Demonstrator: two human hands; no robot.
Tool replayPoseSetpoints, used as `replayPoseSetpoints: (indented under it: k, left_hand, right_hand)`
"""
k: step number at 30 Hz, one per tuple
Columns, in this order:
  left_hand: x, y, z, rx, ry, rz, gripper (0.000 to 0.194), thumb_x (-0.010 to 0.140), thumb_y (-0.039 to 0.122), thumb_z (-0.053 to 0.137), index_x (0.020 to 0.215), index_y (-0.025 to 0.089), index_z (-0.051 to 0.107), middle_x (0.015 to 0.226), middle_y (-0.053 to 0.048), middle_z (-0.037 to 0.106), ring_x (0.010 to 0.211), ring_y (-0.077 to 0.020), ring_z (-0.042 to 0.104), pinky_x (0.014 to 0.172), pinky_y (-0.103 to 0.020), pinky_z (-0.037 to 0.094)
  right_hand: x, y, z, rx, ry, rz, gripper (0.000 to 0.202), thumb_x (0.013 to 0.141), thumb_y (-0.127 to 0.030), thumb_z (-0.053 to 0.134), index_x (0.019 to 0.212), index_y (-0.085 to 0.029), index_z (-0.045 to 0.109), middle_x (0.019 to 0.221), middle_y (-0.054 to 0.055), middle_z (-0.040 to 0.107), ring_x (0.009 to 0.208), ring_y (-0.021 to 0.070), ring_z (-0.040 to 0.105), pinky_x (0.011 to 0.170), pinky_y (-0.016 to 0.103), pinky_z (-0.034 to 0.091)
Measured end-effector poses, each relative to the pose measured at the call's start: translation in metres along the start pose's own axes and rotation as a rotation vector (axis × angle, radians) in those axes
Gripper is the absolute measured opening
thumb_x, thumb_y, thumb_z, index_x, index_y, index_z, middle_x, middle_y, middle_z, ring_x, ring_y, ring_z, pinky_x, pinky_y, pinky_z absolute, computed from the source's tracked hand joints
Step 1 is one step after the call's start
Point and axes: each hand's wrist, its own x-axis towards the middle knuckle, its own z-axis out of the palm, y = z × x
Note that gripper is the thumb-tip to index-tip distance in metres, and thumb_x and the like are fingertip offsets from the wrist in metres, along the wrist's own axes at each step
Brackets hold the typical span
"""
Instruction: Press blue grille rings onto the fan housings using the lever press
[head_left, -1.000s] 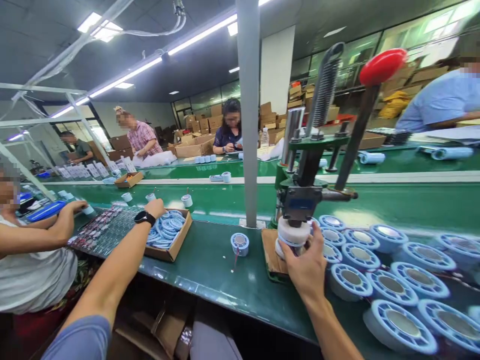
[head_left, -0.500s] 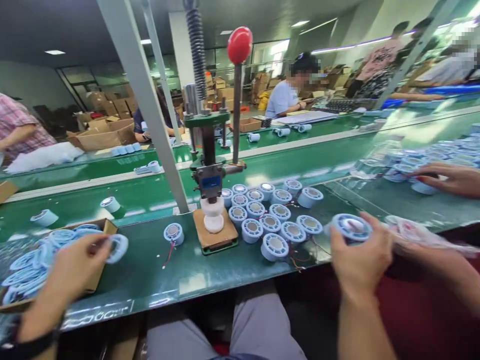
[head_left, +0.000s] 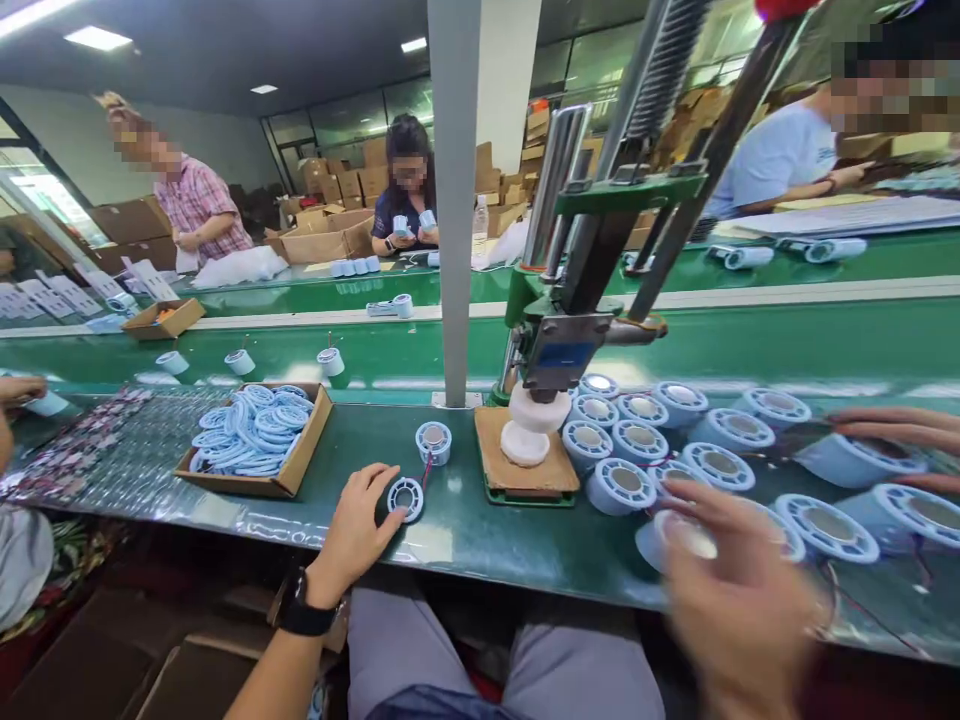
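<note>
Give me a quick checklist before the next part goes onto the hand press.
1. White round seat under the green hand press: nothing on it, ok.
2. Left hand on a small blue-and-white ring part lying on the green bench: touching, ok.
3. Right hand holding a pale blue round spool: blurred, grip cannot tell.
4. Cardboard box of blue rings: stocked, ok.
5. Loose spool with red wire beside the press base: apart from seat, ok.
</note>
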Motion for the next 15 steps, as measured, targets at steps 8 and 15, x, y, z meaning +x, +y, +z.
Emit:
replayPoseSetpoints:
  k: [8,15]
  left_hand:
    - [-0.01,-0.001,0.014,-0.065,-0.023,0.035,0.038,0.085,0.014,0.058,0.123,0.019,0.063,0.118,-0.01,0.067,0.113,-0.0253,0.057,0.099,-0.046,0.047]
    - [-0.023,0.001,-0.009,-0.114,-0.262,0.062,0.075,0.071,0.022,0.078,0.141,0.023,0.05,0.143,-0.009,0.053,0.131,-0.0287,0.042,0.113,-0.05,0.037]
  right_hand:
    - [0.043,-0.097,0.189,0.021,-0.611,0.027,0.043,0.086,-0.017,0.064,0.128,-0.016,0.062,0.135,0.02,0.049,0.127,0.0342,0.051,0.104,0.052,0.047]
    - [0.021,-0.07,0.144,0.121,-0.61,-0.02,0.037,0.087,-0.016,0.06,0.124,-0.021,0.063,0.135,0.01,0.052,0.125,0.0224,0.054,0.11,0.039,0.045]
